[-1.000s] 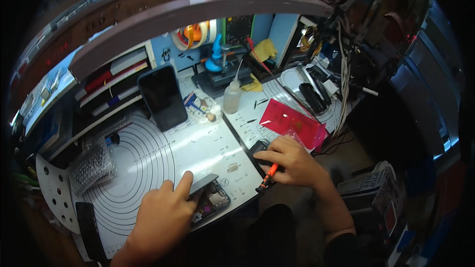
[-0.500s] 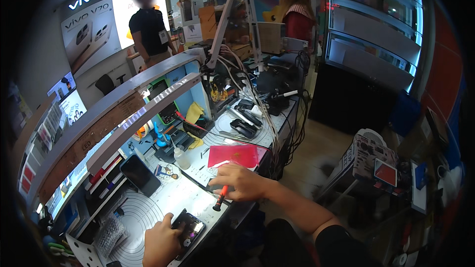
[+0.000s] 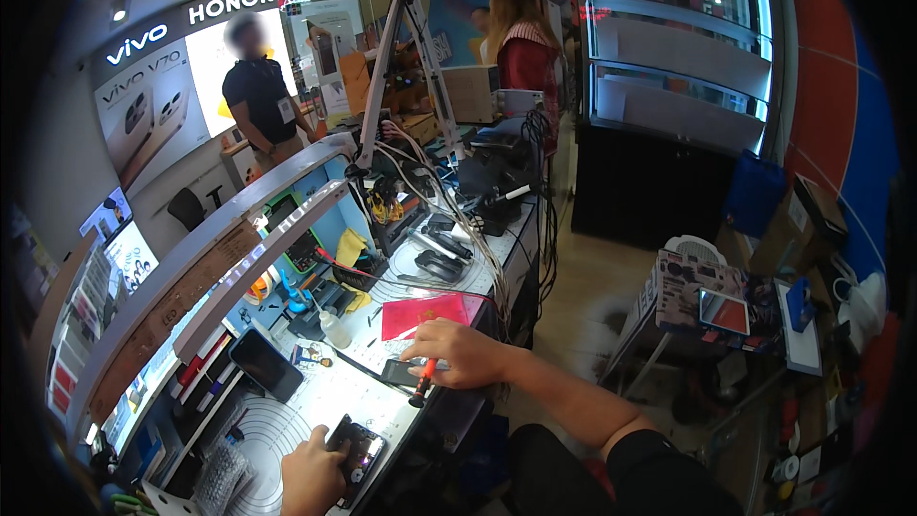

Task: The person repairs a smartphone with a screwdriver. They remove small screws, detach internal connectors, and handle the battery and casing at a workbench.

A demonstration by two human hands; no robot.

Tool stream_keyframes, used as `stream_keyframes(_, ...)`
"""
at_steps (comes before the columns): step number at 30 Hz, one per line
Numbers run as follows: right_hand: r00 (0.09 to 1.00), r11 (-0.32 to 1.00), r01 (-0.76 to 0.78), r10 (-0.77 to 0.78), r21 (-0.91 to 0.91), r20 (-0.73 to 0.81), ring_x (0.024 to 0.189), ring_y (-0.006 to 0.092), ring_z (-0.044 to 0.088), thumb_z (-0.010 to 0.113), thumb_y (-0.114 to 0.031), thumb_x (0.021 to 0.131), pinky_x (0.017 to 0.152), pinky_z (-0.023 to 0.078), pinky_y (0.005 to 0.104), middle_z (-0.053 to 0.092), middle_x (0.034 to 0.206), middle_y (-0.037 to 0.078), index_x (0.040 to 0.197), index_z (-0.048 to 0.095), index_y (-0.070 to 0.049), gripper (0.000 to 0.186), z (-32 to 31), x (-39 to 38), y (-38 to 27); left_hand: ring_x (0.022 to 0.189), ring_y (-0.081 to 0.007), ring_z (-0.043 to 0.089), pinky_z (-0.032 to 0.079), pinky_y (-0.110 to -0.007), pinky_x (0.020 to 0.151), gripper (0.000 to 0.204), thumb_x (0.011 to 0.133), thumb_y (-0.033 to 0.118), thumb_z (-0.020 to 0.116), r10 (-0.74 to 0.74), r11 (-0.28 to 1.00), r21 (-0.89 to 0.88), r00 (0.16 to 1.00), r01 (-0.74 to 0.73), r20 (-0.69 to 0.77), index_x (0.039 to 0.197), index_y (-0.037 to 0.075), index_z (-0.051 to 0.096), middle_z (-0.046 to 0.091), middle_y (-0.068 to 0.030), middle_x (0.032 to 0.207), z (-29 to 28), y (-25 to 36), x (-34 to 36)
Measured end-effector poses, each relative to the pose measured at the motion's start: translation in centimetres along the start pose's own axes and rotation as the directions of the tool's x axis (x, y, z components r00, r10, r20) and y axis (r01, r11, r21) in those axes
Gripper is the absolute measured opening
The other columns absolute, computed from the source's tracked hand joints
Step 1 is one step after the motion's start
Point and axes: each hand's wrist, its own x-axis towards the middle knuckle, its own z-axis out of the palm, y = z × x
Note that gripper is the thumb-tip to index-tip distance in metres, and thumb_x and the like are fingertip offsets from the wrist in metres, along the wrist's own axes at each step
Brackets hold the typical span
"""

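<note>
My left hand (image 3: pixel 313 473) grips the edge of an opened smartphone (image 3: pixel 365 451), whose inner parts face up at the near end of the desk. Farther right, my right hand (image 3: pixel 460 354) is closed around a red-and-black screwdriver (image 3: pixel 420 390), its black end pointing down toward me. Beside those fingers is a dark flat rectangular piece (image 3: pixel 397 372); whether they touch it I cannot tell. A pink-red sheet (image 3: pixel 401 317) lies just beyond the right hand. Between the hands and the shelf, a dark-screened phone (image 3: pixel 266 364) leans at a slant.
A white squeeze bottle (image 3: pixel 334 329) stands near the pink-red sheet. Bubble wrap (image 3: pixel 222 478) lies on the left. A lamp bar (image 3: pixel 277 239) crosses above the desk, and loose cables (image 3: pixel 487 263) hang on its right side. Two people stand beyond the counter.
The view has turned rightward and up. A dark flat piece now shows beside my right fingers, where the desk was bare. Both hands keep their holds.
</note>
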Motion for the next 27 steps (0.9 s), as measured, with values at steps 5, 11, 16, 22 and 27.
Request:
stream_keyframes(5,0.995,0.997,0.069,-0.071,-0.036,-0.068,0.098,0.0358,0.062,0.078,-0.012,0.083,0.091,0.050,0.0456,0.063,0.101,0.013,0.116,0.072,-0.007,0.034,-0.2,-0.3,0.2,0.080,-0.0281,0.073,0.057,-0.042,0.067,0.017,0.096,0.028,0.072,-0.022,0.999,0.041,1.000,0.021,0.020,0.094,0.022,0.088,0.070,-0.0118,0.111,0.1,0.4,0.0)
stream_keyframes(11,0.998,0.999,0.040,-0.041,-0.029,-0.050,0.098,0.0339,0.063,0.078,-0.015,0.089,0.088,0.051,0.0442,0.063,0.099,0.012,0.113,0.073,-0.006,0.026,-0.7,0.1,-0.8,0.080,-0.0294,0.072,0.057,-0.043,0.067,0.019,0.097,0.026,0.070,-0.039,0.999,0.012,0.998,0.039,0.055,0.095,0.022,0.088,0.068,-0.0117,0.106,-0.7,0.7,-0.1)
stream_keyframes(16,0.998,0.999,0.003,-0.005,-0.035,-0.057,0.097,0.0323,0.065,0.080,-0.012,0.090,0.090,0.052,0.0429,0.067,0.098,0.011,0.114,0.075,-0.009,0.025,-1.3,0.3,-1.1,0.084,-0.0296,0.072,0.057,-0.043,0.069,0.019,0.096,0.023,0.069,-0.047,0.999,-0.008,0.996,0.048,0.072,0.098,0.022,0.088,0.068,-0.0119,0.107,-0.5,0.9,0.2)
stream_keyframes(22,0.938,0.964,0.132,-0.047,0.230,-0.343,0.093,0.0195,0.066,0.055,-0.018,0.107,0.085,0.052,0.0337,0.072,0.102,0.013,0.103,0.071,0.002,0.026,-5.2,3.0,-1.9,0.090,-0.0290,0.071,0.057,-0.044,0.071,0.020,0.091,0.018,0.071,-0.095,0.995,-0.013,0.990,0.097,0.109,0.103,0.021,0.086,0.066,-0.0104,0.113,-0.4,0.2,-0.5)
stream_keyframes(27,0.927,0.883,-0.070,0.229,0.464,-0.296,0.100,0.0194,0.064,0.050,-0.014,0.105,0.093,0.049,0.0331,0.067,0.109,0.011,0.112,0.070,0.006,0.030,-6.1,4.2,-3.8,0.086,-0.0279,0.068,0.056,-0.042,0.068,0.013,0.090,0.016,0.072,-0.057,0.997,-0.036,0.993,0.061,0.104,0.094,0.011,0.084,0.061,-0.0106,0.110,-0.6,1.2,0.6)
